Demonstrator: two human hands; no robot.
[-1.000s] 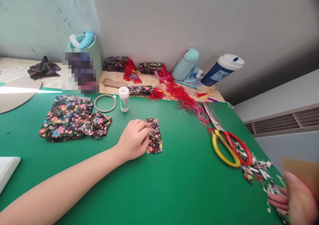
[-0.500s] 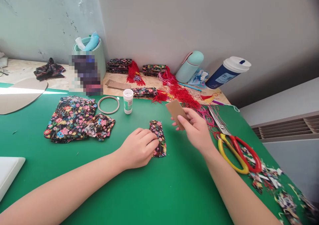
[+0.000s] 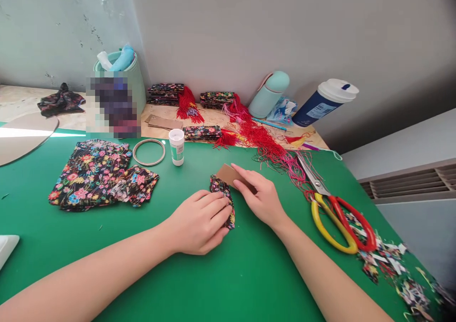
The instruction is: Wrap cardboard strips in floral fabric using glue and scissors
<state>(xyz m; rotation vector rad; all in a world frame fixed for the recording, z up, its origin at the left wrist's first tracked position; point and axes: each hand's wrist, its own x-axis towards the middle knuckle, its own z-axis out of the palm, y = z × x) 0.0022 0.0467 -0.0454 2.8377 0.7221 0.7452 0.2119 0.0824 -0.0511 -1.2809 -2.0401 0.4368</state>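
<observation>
A narrow strip of black floral fabric (image 3: pixel 220 185) lies on the green work surface (image 3: pixel 221 279) in front of me. My left hand (image 3: pixel 206 221) rests over its lower part, fingers stretched across the cloth and hiding much of it. My right hand (image 3: pixel 259 194) pinches a brown cardboard piece (image 3: pixel 228 174) between thumb and fingers. The card's left end overlaps the top of the fabric strip; whether it presses on the cloth I cannot tell.
Left of my hands are folded floral fabric (image 3: pixel 90 175), a ring (image 3: pixel 148 152) and a glue stick (image 3: pixel 176 147). Large scissors (image 3: pixel 335 222) lie on the right beside fabric scraps (image 3: pixel 388 260). Behind are floral stacks with red tassels (image 3: pixel 188 104), a mint bottle (image 3: pixel 267 96) and a lidded cup (image 3: pixel 322 104).
My right hand has brought the cardboard left and down to the fabric strip. My left fingers have spread further over the cloth. The view has shifted slightly.
</observation>
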